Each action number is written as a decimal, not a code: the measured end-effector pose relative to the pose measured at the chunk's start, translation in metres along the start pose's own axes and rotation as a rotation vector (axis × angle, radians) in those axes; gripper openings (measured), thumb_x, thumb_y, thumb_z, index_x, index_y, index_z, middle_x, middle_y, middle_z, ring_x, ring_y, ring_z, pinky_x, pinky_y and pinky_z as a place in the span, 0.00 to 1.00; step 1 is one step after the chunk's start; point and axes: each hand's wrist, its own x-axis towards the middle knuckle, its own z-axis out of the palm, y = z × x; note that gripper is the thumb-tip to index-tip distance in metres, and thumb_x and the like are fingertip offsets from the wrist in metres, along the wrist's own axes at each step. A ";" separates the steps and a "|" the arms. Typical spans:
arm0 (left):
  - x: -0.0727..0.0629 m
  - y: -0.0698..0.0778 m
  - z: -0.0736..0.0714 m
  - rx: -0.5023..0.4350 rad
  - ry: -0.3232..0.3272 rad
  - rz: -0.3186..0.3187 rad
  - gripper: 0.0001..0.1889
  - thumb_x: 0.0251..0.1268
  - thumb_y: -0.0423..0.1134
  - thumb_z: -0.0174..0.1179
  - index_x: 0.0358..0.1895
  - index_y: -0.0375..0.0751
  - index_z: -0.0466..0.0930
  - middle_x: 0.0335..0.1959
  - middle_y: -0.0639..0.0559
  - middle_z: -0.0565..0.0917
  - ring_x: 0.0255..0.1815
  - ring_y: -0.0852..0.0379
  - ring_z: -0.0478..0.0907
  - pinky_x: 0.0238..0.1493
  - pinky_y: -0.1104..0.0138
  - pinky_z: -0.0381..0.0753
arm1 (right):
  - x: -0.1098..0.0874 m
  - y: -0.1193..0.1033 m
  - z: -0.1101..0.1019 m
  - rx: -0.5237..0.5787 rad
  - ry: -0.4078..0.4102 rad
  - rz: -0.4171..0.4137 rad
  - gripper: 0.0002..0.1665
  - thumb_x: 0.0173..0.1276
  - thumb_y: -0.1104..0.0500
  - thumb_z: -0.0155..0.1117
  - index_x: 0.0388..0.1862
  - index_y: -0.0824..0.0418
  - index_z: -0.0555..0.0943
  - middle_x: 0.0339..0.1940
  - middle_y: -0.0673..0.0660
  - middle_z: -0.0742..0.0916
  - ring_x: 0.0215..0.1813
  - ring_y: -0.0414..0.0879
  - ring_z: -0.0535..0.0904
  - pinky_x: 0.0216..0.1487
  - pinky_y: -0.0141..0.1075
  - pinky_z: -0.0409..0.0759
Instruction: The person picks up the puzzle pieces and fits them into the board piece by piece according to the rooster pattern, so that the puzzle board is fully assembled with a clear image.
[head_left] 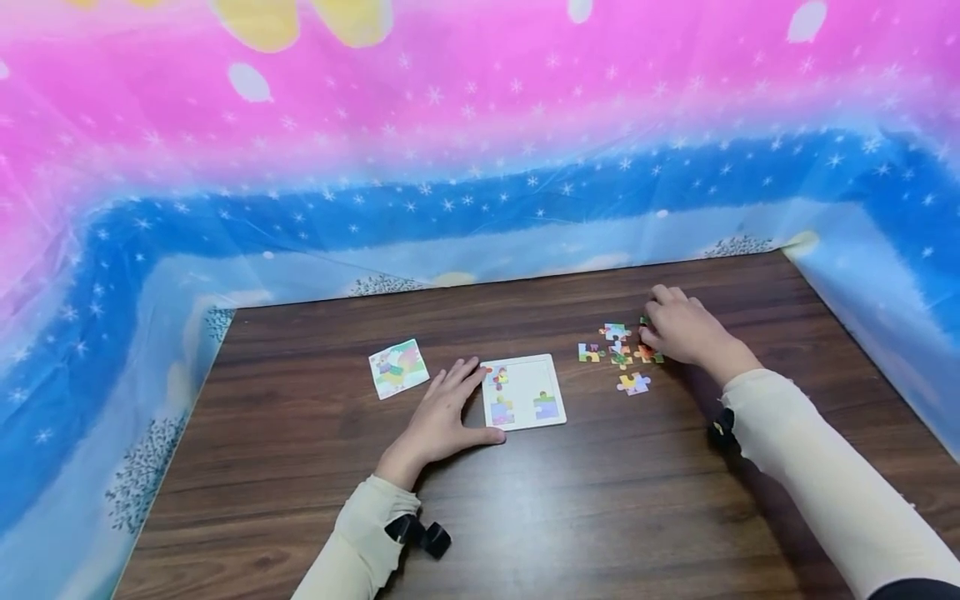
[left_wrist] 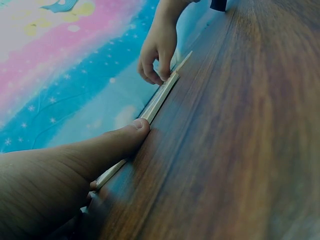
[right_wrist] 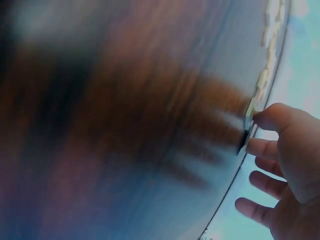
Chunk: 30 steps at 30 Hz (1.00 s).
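Note:
A shallow white puzzle tray (head_left: 525, 363) lies on the table with pieces in its upper left, lower left and lower right corners. My left hand (head_left: 442, 419) is spread at its left side, the fingers near the left edge and the thumb (left_wrist: 131, 134) against the near edge. Right of the tray, several loose jigsaw pieces (head_left: 621, 357) lie in a cluster. At the far right of that cluster, my right hand (head_left: 686, 327) pinches a puzzle piece (right_wrist: 248, 116) between thumb and index finger. The other right fingers are spread apart, and the hand hides part of the cluster.
A square picture card (head_left: 397, 368) lies left of the tray, slightly turned. The brown wooden table (head_left: 570, 517) ends at a pink and blue patterned cloth (head_left: 465, 208) at the back and sides. Black straps with small devices (head_left: 420, 533) are on both wrists.

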 end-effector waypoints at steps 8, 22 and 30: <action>0.001 0.001 0.001 -0.002 -0.013 -0.006 0.55 0.59 0.63 0.76 0.84 0.42 0.60 0.86 0.45 0.56 0.88 0.46 0.44 0.86 0.47 0.39 | -0.002 0.005 -0.004 0.068 0.098 0.014 0.17 0.75 0.56 0.66 0.44 0.73 0.83 0.63 0.72 0.76 0.63 0.68 0.74 0.63 0.64 0.75; 0.000 0.001 -0.004 0.009 -0.017 -0.017 0.56 0.59 0.63 0.76 0.84 0.41 0.59 0.86 0.45 0.55 0.88 0.46 0.43 0.86 0.48 0.38 | 0.001 -0.054 0.001 0.087 0.217 -0.269 0.11 0.72 0.57 0.67 0.39 0.66 0.87 0.56 0.65 0.81 0.54 0.60 0.80 0.54 0.54 0.82; -0.001 0.002 -0.003 -0.002 -0.015 -0.009 0.55 0.59 0.62 0.76 0.84 0.41 0.60 0.86 0.44 0.56 0.88 0.45 0.44 0.85 0.46 0.39 | 0.008 -0.104 0.006 0.062 0.221 -0.422 0.11 0.74 0.55 0.67 0.40 0.63 0.87 0.53 0.61 0.83 0.50 0.53 0.80 0.50 0.47 0.83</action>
